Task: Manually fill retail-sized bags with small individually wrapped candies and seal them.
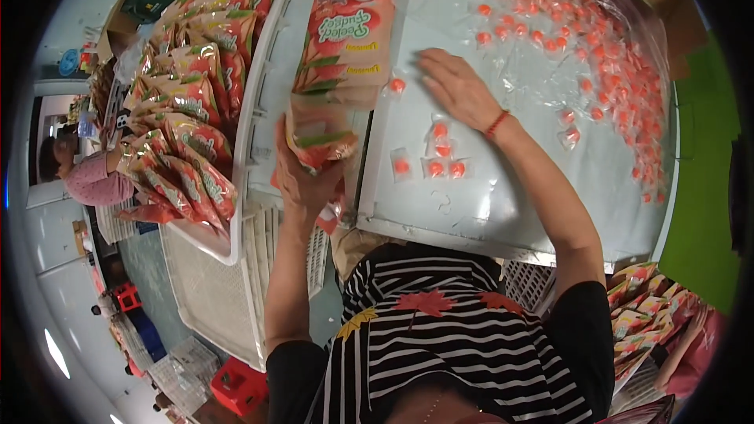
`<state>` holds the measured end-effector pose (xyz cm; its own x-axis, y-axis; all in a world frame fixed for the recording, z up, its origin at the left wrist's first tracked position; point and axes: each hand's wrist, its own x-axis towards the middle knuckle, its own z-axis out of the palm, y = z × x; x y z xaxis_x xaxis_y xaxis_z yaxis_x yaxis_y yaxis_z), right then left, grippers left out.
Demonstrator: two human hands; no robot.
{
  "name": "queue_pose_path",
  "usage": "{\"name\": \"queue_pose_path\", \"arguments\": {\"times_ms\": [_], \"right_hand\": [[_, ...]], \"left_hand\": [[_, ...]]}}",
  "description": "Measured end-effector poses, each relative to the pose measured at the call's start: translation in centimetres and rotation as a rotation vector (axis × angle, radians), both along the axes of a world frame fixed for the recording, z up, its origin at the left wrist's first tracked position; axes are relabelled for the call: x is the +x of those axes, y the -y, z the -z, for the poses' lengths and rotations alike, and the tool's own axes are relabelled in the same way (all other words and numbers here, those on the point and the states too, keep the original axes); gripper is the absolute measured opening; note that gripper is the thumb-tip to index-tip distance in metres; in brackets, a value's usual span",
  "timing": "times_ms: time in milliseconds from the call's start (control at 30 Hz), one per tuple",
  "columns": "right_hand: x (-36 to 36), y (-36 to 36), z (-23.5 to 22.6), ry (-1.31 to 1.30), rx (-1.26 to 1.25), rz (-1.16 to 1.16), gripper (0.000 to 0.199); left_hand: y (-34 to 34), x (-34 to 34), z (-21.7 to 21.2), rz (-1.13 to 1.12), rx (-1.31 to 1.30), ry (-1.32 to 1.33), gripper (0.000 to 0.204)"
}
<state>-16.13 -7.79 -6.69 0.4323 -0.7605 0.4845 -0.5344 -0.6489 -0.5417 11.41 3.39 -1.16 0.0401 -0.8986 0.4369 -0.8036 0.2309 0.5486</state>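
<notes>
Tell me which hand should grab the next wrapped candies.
Probably right. The right hand lies flat on the white table amid the loose candies, fingers spread, while the left hand already grips a pouch.

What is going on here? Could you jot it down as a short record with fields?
Left hand: holds an orange pouch by its lower end, grip closed.
Right hand: flat, palm down on the white tray, fingers spread.
Near right hand: small wrapped orange candies.
Far right: candy heap on clear plastic.
Left: basket stacked with filled pouches.
</notes>
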Motion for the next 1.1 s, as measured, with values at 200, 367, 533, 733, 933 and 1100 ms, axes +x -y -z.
{"name": "queue_pose_path", "arguments": {"times_ms": [200,367,533,733,933,1100], "right_hand": [[1.8,-1.7,0.6,-0.239,0.078,-0.259,0.029],[-4.9,-2.6,-1.1,0.361,0.510,0.139,0.028],[-10.8,2.0,0.1,0.063,-0.045,0.606,0.038],[-9.4,6.5,1.4,-0.236,-0.058,0.933,0.056],[-6.9,4.9,2.9,-0.254,-0.110,0.632,0.039],[-9.8,2.9,-1.3,0.695,0.521,0.399,0.045]], "left_hand": [[0.3,0.9,-1.2,-0.068,0.107,-0.140,0.105],[0.0,0.3,-1.0,-0.043,0.022,-0.011,0.105],[1.1,-0.9,-1.4,0.066,-0.045,-0.114,0.106],[1.0,-2.9,-1.8,0.076,-0.008,-0.043,0.107],[1.0,-2.1,-1.5,0.041,0.080,-0.106,0.106],[1.1,-1.1,-0.7,0.052,0.079,-0.091,0.106]]}}
